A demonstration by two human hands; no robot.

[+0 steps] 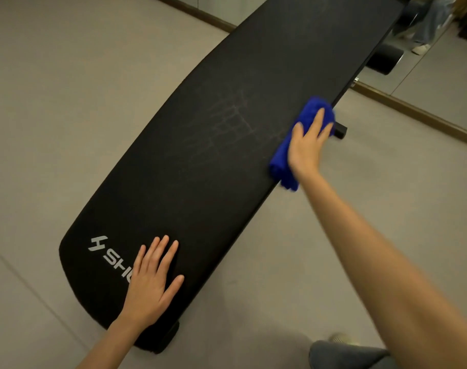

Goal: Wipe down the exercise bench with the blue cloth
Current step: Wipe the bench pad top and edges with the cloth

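Observation:
A long black padded exercise bench [213, 145] runs diagonally from the lower left to the upper right, with white lettering near its close end and faint scuff lines at mid-length. My right hand [307, 145] presses a folded blue cloth [311, 110] flat against the bench's right edge, fingers spread over it. Part of the cloth hangs over that edge. My left hand [151, 283] lies flat and open on the near end of the bench, partly covering the lettering.
Grey floor [67, 102] surrounds the bench. A wall mirror [440, 70] with a brown baseboard stands at the upper right, reflecting the bench and a person's legs. A black frame foot [341, 130] sticks out under the right edge. My knee [347, 355] shows at the bottom.

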